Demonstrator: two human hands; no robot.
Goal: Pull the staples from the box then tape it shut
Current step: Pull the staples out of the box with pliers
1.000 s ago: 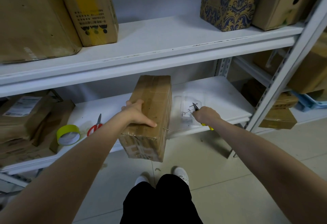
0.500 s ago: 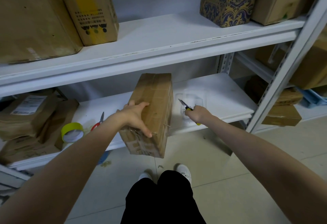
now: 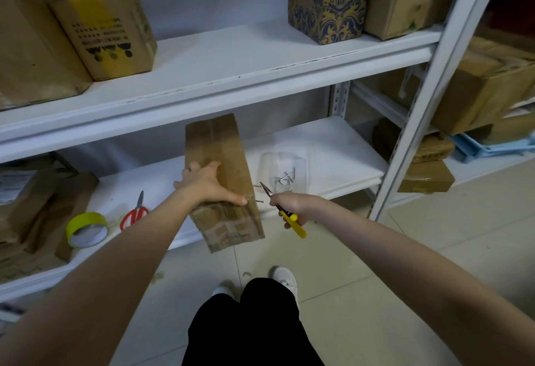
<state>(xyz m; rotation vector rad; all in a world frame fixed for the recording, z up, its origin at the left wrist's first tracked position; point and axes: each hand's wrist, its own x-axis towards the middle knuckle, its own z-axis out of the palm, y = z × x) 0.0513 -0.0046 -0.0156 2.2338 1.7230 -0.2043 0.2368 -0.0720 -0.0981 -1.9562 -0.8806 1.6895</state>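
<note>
A long brown cardboard box (image 3: 223,145) lies on the lower white shelf (image 3: 333,145), its near end jutting past the shelf edge. My left hand (image 3: 207,184) presses on its top, thumb along the right edge. Two metal pins (image 3: 258,193) stick out of the box's right side. My right hand (image 3: 292,205) grips yellow-handled needle-nose pliers (image 3: 285,212), whose tip points up at the pins. A clear plastic tray (image 3: 285,167) behind the pliers holds several pulled pins. A yellow tape roll (image 3: 86,229) and red scissors (image 3: 134,213) lie on the shelf to the left.
Crumpled cardboard packages (image 3: 34,209) fill the shelf's left end. The upper shelf (image 3: 231,59) carries several boxes. A white upright post (image 3: 428,99) stands at right, with more boxes beyond it. Pale floor tiles lie below, with my legs and white shoes (image 3: 285,277).
My right hand came back from the clear tray toward the box, bringing the pliers' tip up to the protruding pins. The box's near end swung left. My left hand stayed on top.
</note>
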